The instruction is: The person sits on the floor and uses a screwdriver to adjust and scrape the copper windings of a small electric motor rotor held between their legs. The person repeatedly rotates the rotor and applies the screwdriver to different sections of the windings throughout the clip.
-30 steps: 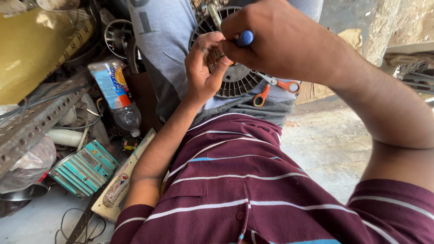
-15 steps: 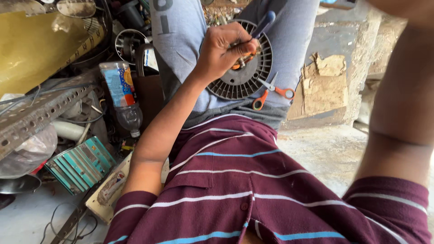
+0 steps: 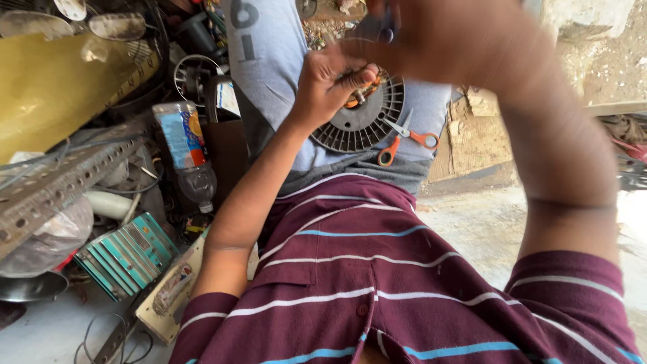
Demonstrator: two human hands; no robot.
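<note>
**Left hand pinches at the hub of a round grey vented part on the lap**

Down on the lap, on the grey trousers (image 3: 283,74), lies the round grey vented disc (image 3: 364,121), ribbed with slots fanning out round its rim, flat-faced toward the middle, tilted a little toward the camera. At its hub sits something orange and coppery (image 3: 360,91), partly hidden. The left hand (image 3: 330,84) is right on that hub, fingers curled in together and pinched on the small part there. The right hand (image 3: 445,40) hangs above, close to the lens and blurred; a hint of a blue thing (image 3: 386,30) shows at it, and I cannot tell how its fingers are set. Orange-handled scissors (image 3: 408,138) rest on the trousers, touching the disc's lower right rim. Off to the left, among clutter, a plastic bottle (image 3: 185,155) lies beside a perforated metal angle bar (image 3: 60,185) and a teal finned block (image 3: 125,256).
</note>
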